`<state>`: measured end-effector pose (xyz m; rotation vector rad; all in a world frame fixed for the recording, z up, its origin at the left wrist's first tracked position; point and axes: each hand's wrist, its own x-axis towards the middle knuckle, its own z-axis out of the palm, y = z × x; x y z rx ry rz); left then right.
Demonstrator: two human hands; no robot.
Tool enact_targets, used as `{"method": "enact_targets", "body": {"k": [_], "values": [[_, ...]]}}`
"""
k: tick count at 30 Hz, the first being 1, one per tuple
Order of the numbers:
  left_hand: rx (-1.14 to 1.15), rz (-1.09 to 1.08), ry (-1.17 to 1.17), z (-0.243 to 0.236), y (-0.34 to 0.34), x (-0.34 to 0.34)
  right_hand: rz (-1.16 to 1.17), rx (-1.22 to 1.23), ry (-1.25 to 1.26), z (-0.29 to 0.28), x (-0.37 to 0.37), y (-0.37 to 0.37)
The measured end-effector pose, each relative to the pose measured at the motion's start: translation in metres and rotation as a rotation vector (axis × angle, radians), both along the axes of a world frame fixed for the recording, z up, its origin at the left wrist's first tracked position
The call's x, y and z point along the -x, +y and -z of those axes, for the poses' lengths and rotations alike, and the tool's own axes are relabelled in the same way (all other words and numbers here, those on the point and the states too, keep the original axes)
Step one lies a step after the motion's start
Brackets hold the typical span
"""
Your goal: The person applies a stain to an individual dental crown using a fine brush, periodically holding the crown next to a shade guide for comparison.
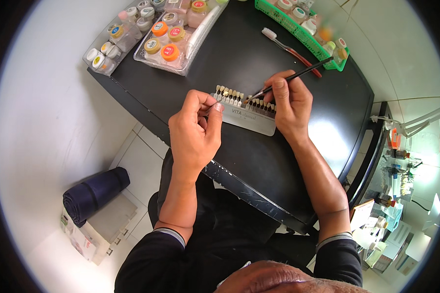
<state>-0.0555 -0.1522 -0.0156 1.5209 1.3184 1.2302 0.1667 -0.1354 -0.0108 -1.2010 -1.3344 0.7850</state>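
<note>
A dental shade guide [247, 119], a grey holder with a row of small tooth-shaped tabs [234, 96], lies on the black table. My right hand [293, 105] grips a slim black-handled brush [303, 72] like a pen, its tip pointing down and left over the tabs. At the guide's left end my left hand [194, 127] is closed in a pinch, thumb against forefinger. Something thin seems to stick out from those fingertips towards the tabs; it is too small to make out. The brush tip is close to the tabs, but I cannot tell whether it touches anything.
Beyond the guide lies a red-handled toothbrush [293, 52]. A green basket [300, 32] of bottles and jars stands at the far right. Clear trays [185, 72] of lidded jars fill the far left. On the floor at left is a dark blue roll [97, 194].
</note>
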Motion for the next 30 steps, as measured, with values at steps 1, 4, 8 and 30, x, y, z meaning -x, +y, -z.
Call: {"method": "enact_targets", "body": {"k": [1, 4, 8, 30], "values": [[0.004, 0.001, 0.001, 0.0, 0.0, 0.0, 0.001, 0.004, 0.001, 0.001, -0.001, 0.0], [0.014, 0.0, 0.014, -0.001, 0.0, 0.0, 0.033, -0.133, -0.473, -0.004, 0.001, 0.002], [0.015, 0.014, -0.002, -0.002, 0.001, 0.0, 0.136, -0.16, -0.346, 0.003, 0.003, 0.0], [0.023, -0.002, -0.093, -0.003, 0.003, 0.005, 0.011, -0.546, -0.362, -0.02, 0.007, -0.004]]}}
